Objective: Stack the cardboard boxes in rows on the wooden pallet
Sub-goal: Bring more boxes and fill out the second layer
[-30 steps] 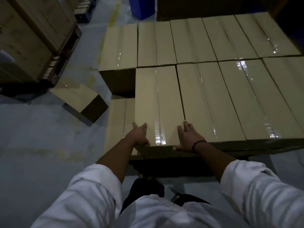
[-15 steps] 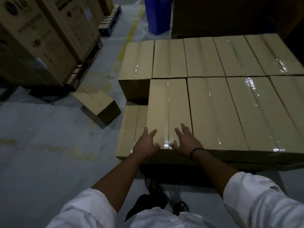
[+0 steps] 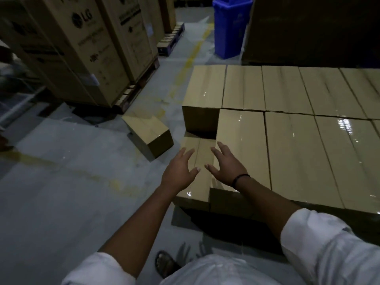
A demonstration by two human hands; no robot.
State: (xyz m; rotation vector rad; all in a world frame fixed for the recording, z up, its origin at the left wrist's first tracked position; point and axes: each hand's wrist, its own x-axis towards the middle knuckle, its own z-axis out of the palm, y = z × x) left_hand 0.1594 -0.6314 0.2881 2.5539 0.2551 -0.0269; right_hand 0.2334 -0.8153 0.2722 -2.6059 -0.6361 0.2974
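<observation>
Nearing full: cardboard stack [image 3: 287,151] lacks 1 corner slot [image 3: 200,145]; loose box [image 3: 150,130] beside stack. Left hand [image 3: 177,171] & right hand [image 3: 226,167] spread, empty.

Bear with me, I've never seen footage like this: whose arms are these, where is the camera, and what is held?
No machine here: a person wears a camera on the head, looking forward and down, so these are their own arms. The left hand and right hand are open and spread, holding nothing, over the near corner of the stack of cardboard boxes. The top layer has a gap there, where a lower box shows. A loose box lies on the floor beside the stack. Farther off stand tall printed cartons and a blue bin. The pallet under the stack is lost in shadow.
</observation>
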